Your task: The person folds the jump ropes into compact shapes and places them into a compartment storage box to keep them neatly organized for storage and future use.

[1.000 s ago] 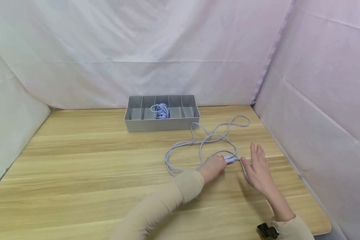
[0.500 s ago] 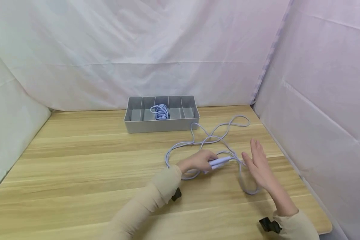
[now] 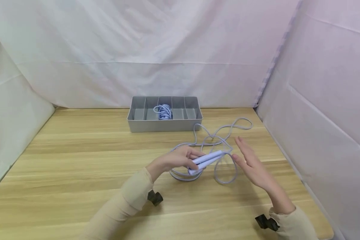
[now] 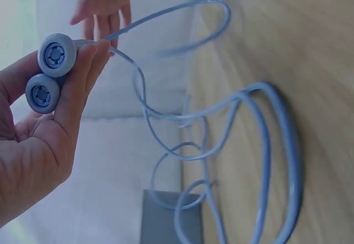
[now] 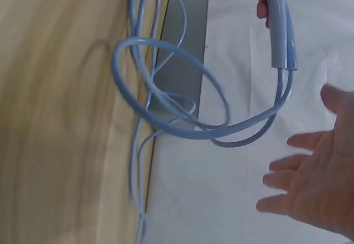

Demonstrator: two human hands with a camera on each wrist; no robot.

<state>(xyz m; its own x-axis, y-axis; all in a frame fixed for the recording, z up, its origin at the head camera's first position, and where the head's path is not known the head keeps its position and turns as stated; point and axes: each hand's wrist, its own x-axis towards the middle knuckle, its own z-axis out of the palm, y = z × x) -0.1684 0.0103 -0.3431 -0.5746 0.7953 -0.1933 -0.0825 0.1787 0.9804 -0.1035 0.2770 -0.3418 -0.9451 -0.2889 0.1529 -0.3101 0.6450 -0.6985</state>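
My left hand (image 3: 180,158) grips the two light blue handles (image 3: 208,159) of a jump rope side by side, raised over the table. In the left wrist view the round ends of the handles (image 4: 57,55) face the camera, between thumb and fingers. The rope (image 3: 225,183) leaves their far end, hangs in a loop, and trails in loose curves across the tabletop toward the box. My right hand (image 3: 255,168) is held up just right of the handles, fingers straight, holding nothing. From the right wrist, its spread fingers (image 5: 287,180) show apart from the cord.
A grey divided box (image 3: 165,126) stands at the back of the wooden table (image 3: 87,166). One bundled blue rope (image 3: 164,112) lies in its middle compartment. White curtains (image 3: 156,40) hang behind and at both sides. The table's right edge runs beside the right-hand curtain.
My left hand has lifted the handles and drawn them leftward, turning its palm up. The rope's near loop has come off the table with them. My right hand has shifted slightly left.
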